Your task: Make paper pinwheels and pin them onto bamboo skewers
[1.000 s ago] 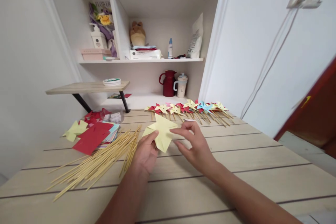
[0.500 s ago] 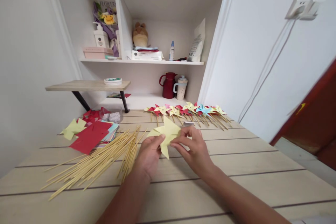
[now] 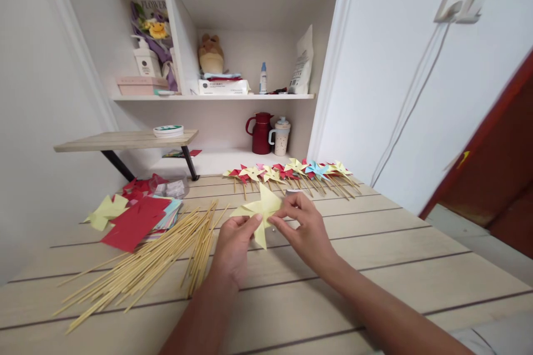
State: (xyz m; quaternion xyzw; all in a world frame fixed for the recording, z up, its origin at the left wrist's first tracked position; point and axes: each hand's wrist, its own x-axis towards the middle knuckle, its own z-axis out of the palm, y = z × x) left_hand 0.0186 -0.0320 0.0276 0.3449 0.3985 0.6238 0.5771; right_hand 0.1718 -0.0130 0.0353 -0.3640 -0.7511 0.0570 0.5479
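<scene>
Both my hands hold a yellow paper pinwheel (image 3: 261, 209) just above the wooden table (image 3: 375, 255). My left hand (image 3: 234, 244) pinches its left side, thumb on top. My right hand (image 3: 303, 228) pinches its right flaps between thumb and fingers. A loose heap of bamboo sticks (image 3: 145, 260) lies to the left of my left hand. A row of finished pinwheels on sticks (image 3: 291, 173) lies at the far edge of the table, beyond my hands.
Red and coloured paper squares (image 3: 135, 222) and a yellow pinwheel (image 3: 106, 211) lie at the left. Behind stand a low wooden shelf (image 3: 125, 140), white shelving with a red jug (image 3: 260, 133) and a cup (image 3: 281, 136), and a red door (image 3: 491, 161) at the right.
The flat yellow paper has been folded in by my fingers into a narrower pinwheel shape. My hands have drawn closer together.
</scene>
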